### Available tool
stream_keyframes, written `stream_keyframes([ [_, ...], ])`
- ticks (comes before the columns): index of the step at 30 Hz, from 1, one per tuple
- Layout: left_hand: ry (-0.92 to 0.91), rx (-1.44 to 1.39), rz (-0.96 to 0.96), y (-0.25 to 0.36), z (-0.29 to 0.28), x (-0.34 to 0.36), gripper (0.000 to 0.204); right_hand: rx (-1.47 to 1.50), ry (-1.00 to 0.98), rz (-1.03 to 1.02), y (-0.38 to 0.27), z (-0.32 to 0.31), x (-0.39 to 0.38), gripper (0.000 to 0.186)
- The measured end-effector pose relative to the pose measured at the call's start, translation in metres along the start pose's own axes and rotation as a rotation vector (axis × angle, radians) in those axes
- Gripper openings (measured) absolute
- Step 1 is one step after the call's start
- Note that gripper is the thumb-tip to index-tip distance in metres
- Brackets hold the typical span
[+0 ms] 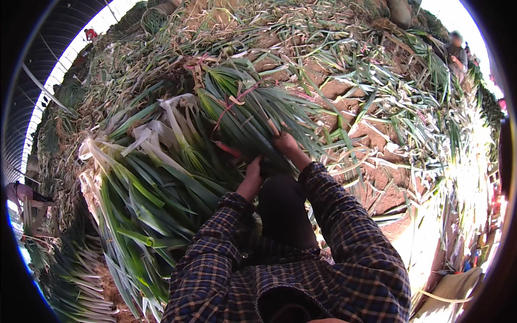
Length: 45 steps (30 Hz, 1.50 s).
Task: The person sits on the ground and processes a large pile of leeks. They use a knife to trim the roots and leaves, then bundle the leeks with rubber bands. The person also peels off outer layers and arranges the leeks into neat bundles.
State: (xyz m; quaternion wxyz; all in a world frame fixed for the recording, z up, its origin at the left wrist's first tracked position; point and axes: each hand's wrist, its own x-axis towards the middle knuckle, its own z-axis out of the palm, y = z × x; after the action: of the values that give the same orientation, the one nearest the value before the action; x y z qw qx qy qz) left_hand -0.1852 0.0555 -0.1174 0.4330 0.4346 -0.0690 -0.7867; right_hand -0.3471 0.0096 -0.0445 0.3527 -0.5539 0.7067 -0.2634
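A tied bundle of long green onions [237,102] lies in front of me, its dark green leaves spreading to the right. Pinkish-red string crosses it. My right hand [289,148] is closed on its leaves at the near right side. Lower and to the left, my left hand [251,180] grips the bundle's near edge, with its fingertips partly hidden under the leaves. A small red object [229,149] shows just beyond the left hand; its kind I cannot make out. Left of my hands, a large heap of loose green onions [151,194] lies with its pale ends toward the far left.
Loose leaves and peelings [301,37] litter the brown ground [382,161]. More green onions [89,285] lie in a row at the lower left. A person [458,56] is at the far right, and another in red [90,34] at the far left. A tan sack [449,293] lies at the lower right.
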Motion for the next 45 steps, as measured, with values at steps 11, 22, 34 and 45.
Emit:
stream_keyframes([
  [11, -0.055, 0.153, 0.061, -0.001, -0.044, -0.095, 0.035, -0.130, -0.172, -0.108, -0.001, -0.006, -0.097, 0.050],
  [22, 0.116, 0.400, 0.138, -0.014, -0.052, -0.076, 0.052, -0.086, -0.184, -0.062, 0.063, -0.041, -0.100, 0.045],
  [34, 0.342, 0.618, 0.407, -0.001, -0.043, -0.080, 0.062, 0.672, -0.606, 0.437, -0.027, -0.106, -0.136, 0.030],
  [45, 0.313, 0.306, 0.560, 0.050, 0.006, -0.123, 0.025, -0.127, -0.035, -0.031, -0.005, -0.090, -0.132, 0.055],
])
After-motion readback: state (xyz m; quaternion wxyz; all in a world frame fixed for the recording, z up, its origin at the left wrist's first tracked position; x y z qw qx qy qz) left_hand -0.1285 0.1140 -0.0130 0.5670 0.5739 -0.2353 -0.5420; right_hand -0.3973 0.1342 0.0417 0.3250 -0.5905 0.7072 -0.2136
